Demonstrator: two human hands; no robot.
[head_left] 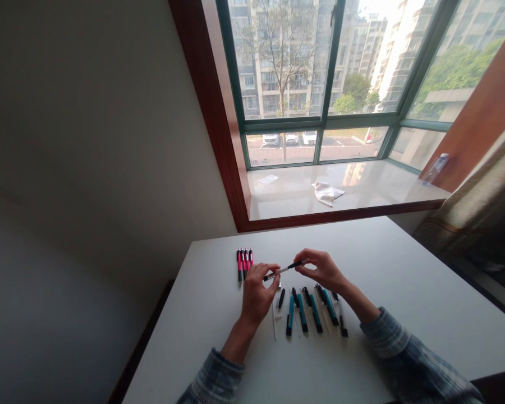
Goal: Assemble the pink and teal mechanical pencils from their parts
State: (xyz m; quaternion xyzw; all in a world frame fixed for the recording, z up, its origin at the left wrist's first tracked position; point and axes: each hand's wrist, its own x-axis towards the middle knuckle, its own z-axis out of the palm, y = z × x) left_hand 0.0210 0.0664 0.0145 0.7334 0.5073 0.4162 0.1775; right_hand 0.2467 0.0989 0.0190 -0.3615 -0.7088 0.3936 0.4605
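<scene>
- While my left hand (256,294) pinches the lower end of a slim black-and-white pen (283,270) in its fingertips, my right hand (323,270) grips the black upper end; the two hands are apart, bridged only by the pen, which I hold above the white table (404,269).
- Taking that pen as the clock's centre, four pink pens (243,259) lie between nine and ten o'clock, a row of teal barrels (313,314) near five, a loose black piece (281,298) at six and a thin white rod (274,325) just past six.
- Because only fingertips hold it, I judge that an uneven pull or twist could make the pen slip and drop among the pieces at five o'clock.
- If my left wrist swings towards six o'clock, it could brush the rod or the small white bits (278,317) beside it, since they lie so near; something that slim would probably roll.
- My left hand hides the lower ends of some pink pens, and my right fingertips cover part of the black end, so I can't tell whether I hold one piece or two meeting.
- What lies between the barrels is too fine to count; my plaid sleeves (425,353) are cut off at the bottom edge.
</scene>
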